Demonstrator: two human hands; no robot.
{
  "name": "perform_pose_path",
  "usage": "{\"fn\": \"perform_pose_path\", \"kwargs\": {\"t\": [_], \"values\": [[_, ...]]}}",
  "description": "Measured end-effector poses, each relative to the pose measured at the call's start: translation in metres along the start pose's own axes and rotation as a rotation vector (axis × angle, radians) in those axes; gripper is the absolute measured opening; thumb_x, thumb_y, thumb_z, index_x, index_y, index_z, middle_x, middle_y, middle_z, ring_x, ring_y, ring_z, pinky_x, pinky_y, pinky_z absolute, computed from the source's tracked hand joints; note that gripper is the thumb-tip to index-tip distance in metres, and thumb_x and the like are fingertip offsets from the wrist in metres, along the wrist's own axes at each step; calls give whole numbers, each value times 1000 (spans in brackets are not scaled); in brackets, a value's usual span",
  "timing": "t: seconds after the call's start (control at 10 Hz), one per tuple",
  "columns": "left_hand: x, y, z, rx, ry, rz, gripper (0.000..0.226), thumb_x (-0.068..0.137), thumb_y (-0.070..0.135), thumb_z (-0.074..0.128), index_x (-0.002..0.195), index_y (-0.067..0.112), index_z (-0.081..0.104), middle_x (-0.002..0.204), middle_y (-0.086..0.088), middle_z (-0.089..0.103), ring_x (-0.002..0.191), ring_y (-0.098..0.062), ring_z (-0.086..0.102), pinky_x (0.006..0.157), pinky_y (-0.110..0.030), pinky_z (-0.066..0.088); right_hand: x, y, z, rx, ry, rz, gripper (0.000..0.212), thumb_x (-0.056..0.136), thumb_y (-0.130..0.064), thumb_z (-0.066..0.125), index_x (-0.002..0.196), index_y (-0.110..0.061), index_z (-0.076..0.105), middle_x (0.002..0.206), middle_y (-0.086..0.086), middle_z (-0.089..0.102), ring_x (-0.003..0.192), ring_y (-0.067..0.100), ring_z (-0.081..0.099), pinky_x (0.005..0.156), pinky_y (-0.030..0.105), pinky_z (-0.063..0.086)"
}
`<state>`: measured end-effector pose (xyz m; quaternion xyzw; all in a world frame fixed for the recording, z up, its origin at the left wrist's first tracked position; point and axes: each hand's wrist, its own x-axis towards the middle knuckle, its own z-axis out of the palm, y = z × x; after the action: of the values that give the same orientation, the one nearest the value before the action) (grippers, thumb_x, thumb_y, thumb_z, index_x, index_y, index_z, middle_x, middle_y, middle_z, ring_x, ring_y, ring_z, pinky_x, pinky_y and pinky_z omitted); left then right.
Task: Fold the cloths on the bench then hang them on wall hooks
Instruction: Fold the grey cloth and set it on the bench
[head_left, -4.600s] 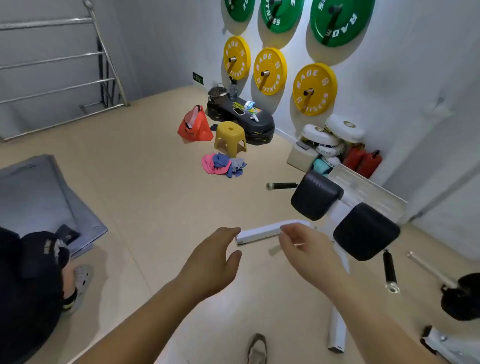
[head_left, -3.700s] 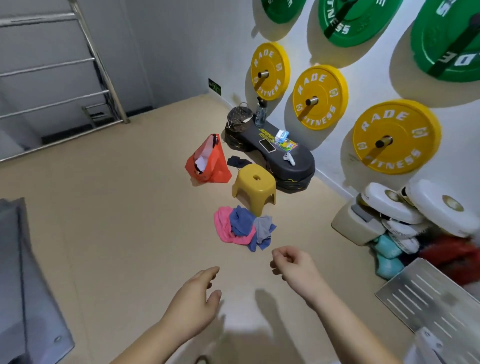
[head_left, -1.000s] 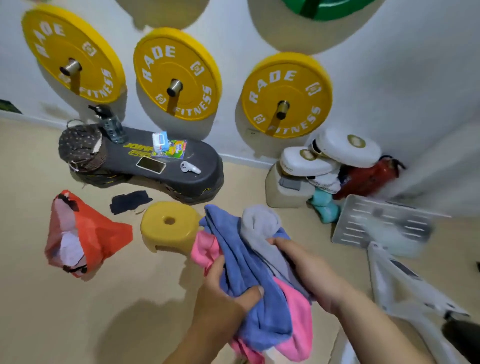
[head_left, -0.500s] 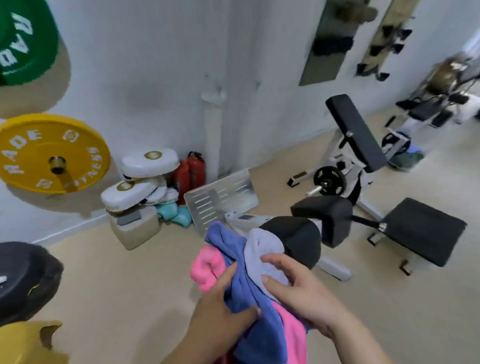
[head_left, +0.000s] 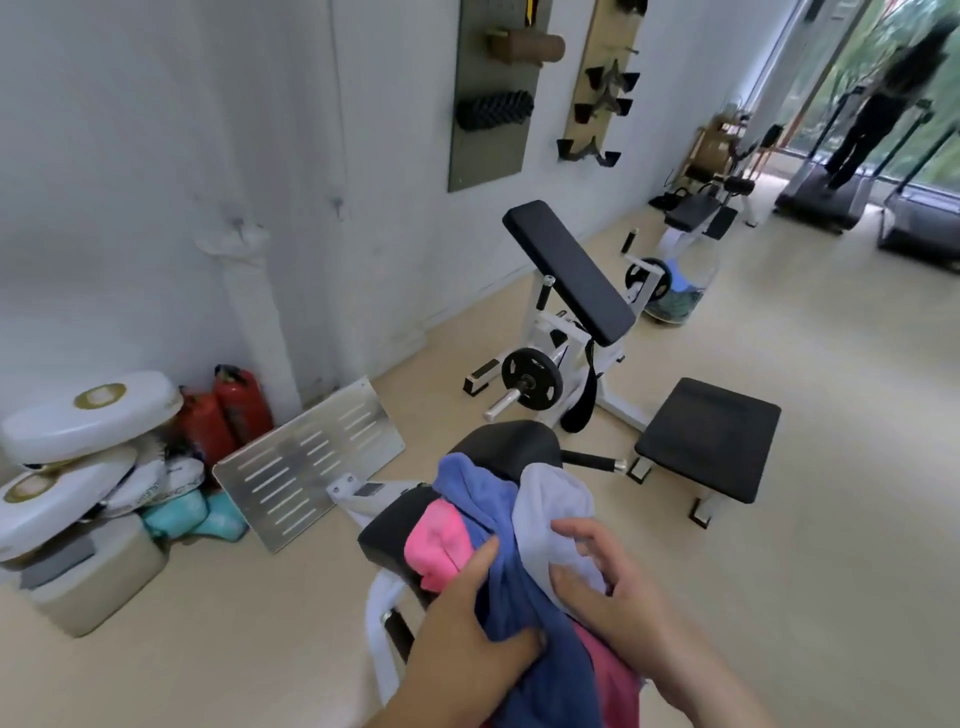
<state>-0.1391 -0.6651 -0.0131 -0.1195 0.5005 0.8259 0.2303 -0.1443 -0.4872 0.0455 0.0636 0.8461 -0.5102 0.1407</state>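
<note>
**Bundle of cloths carried toward the surface**

Both hands clutch one bundle just above the black roller pads (head_left: 506, 447). The left hand (head_left: 467, 618) has its grip closed around the blue cloth (head_left: 498, 525) and pink cloth (head_left: 439, 543); the right hand (head_left: 613, 587) curls loosely over the grey cloth (head_left: 558, 514). Gathering them likely keeps them together for folding on the bench seat (head_left: 709, 441), right of the pads.
</note>
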Motion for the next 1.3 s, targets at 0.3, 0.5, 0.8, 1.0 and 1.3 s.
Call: {"fn": "perform_pose_path", "kwargs": {"t": [0.3,0.5,0.8,1.0,1.3], "values": [[106,39,29,556,20,312,75,79,15,79,127,60,43,114,49,59,110,20,59,99,-14,52,110,-25,-66,-72,6,-1,65,87,-44,73,144,-48,40,132,-16,62,117,0,62,99,29,51],[215,53,57,486,78,300,83,75,18,82,144,46,45,131,24,64,122,2,61,106,-33,53,223,-22,-117,-234,-56,-71,62,92,-39,73,144,-45,40,126,-19,63,105,-12,61,82,9,49],[377,18,59,466,400,151,73,75,10,76,137,38,50,134,9,66,126,-9,61,105,-25,51,421,53,-115,-557,-371,-251,76,87,-53,65,154,-48,29,145,-9,56,129,14,56,109,35,48],[404,-11,37,464,550,-66,46,74,31,69,120,38,67,109,10,76,105,-13,71,100,-44,56,482,103,-106,-636,-685,-204,70,92,-43,67,155,-33,38,150,-10,49,143,16,45,117,27,35],[422,-6,35,395,781,-80,42,82,54,67,112,25,69,87,8,74,77,-7,68,85,-34,60,516,99,-65,-909,-671,-449,63,89,-63,57,147,-41,45,146,-13,51,131,17,47,108,29,41]]}}
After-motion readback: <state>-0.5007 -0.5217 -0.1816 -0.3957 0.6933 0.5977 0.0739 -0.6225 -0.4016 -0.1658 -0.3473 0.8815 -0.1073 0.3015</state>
